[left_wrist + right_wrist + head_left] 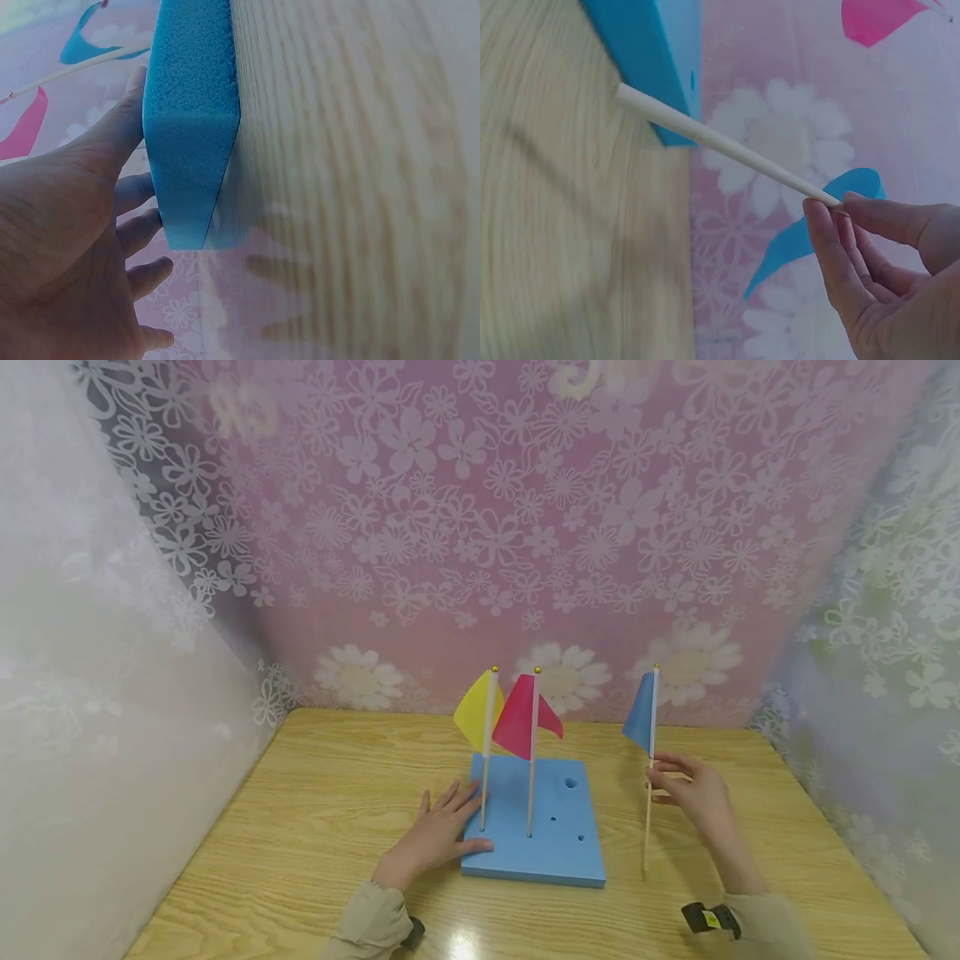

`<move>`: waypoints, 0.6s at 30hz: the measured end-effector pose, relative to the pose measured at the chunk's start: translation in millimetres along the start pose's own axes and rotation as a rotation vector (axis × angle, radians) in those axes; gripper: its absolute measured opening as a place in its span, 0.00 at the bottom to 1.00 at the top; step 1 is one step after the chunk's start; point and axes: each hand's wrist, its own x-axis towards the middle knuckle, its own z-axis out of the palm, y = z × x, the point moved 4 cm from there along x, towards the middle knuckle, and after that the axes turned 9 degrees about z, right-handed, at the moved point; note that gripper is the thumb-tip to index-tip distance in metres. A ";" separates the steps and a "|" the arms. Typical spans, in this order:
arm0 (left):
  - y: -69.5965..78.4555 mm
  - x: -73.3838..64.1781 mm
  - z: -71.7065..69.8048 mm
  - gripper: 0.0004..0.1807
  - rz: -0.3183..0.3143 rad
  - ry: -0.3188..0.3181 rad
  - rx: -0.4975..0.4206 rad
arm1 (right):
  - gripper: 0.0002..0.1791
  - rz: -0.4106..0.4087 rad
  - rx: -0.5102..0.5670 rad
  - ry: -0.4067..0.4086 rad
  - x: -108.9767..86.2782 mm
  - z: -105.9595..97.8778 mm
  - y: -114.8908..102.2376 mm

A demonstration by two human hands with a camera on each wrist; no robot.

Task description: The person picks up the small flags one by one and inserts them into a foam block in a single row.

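A blue foam board (555, 860) lies flat on the table, with a yellow flag (474, 714) and a red flag (516, 718) standing upright in two of its holes. My left hand (442, 835) rests on the board's left edge, fingers spread and straight; the left wrist view shows its thumb along the upper face of the foam board (191, 135). Right of the board, my right hand (693, 793) pinches the wooden stick of a blue flag (640, 714) between thumb and fingers. In the right wrist view the bare lower end of the blue flag's stick (727, 146) hangs above the table.
Several open holes, one of them a larger hole (571, 783), show on the board's right half. The wooden table (337, 793) ends at a flower-patterned pink backdrop (465, 527). Patterned cloth walls stand at the left and right.
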 end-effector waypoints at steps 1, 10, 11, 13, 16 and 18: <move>-0.1 0.0 0.1 0.45 0.000 0.000 0.001 | 0.29 -0.009 0.009 0.003 -0.2 3.1 -3.2; 3.1 -1.2 -1.4 0.44 -0.001 0.001 0.003 | 0.24 -0.140 0.101 0.058 -1.0 37.6 -23.5; 3.6 -1.3 -1.7 0.44 -0.001 0.003 0.002 | 0.23 -0.160 0.111 0.067 -1.1 41.5 -25.3; 4.5 -1.3 -2.7 0.44 -0.002 0.009 0.002 | 0.21 -0.197 0.125 0.082 -1.4 49.0 -28.3; 5.1 -0.7 -3.2 0.44 -0.001 0.011 0.002 | 0.20 -0.240 0.153 0.099 -2.1 58.8 -31.0; 5.5 -0.5 -3.4 0.44 0.003 0.012 0.002 | 0.19 -0.261 0.168 0.107 -2.8 64.1 -31.8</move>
